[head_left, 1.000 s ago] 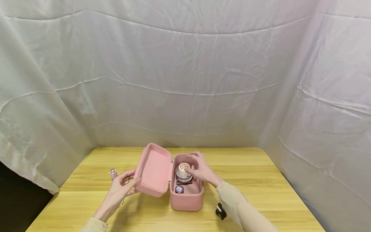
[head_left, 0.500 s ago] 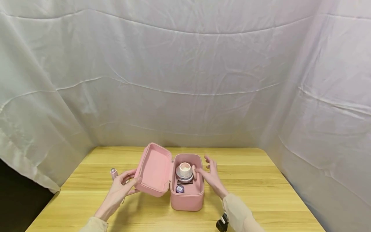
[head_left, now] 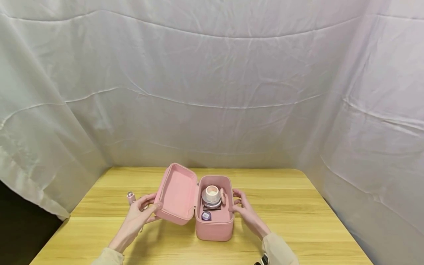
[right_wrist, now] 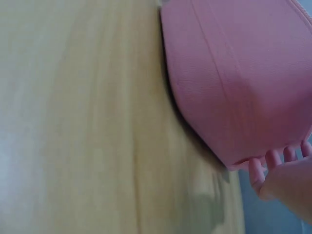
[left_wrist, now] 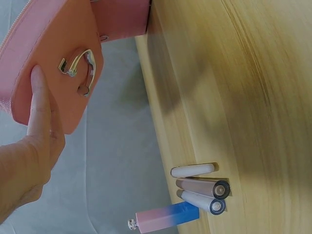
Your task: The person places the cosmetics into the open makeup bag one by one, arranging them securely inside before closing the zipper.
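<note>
Pink leatherette vanity case [head_left: 214, 232] on the worktop [head_left: 285, 206], lid [head_left: 179, 191] swung out to the person's left. Left grip [head_left: 138, 215] pinches the lid's outer edge — thumb on the inner face, fingers behind. Right grip [head_left: 245, 211] appears to hold the case's right wall, fingers bent against the outside, thumb at the rim.

Inside: cream pot [head_left: 212, 192] stacked on a silver round jar [head_left: 211, 203], a thin dark flat item beneath; purple-capped pot [head_left: 206, 215] toward the near wall; pink oval puff [head_left: 223, 197] by the right wall.

Hazards, as judged: a jolt through either grip could slide the cream pot off its stack. Puff looks merely propped; it may topple. Swinging the lid over could trap the right thumb, or knock the stack — cannot tell whether it stands above the rim.

Room: worktop runs wide to the right of the case; its back edge lies close behind. Left is tighter: pink-to-blue bottle [left_wrist: 165, 218] and three tubes [left_wrist: 202, 187] sit together near the left grip, so a dropped lid or careless wrist might strike them.
</note>
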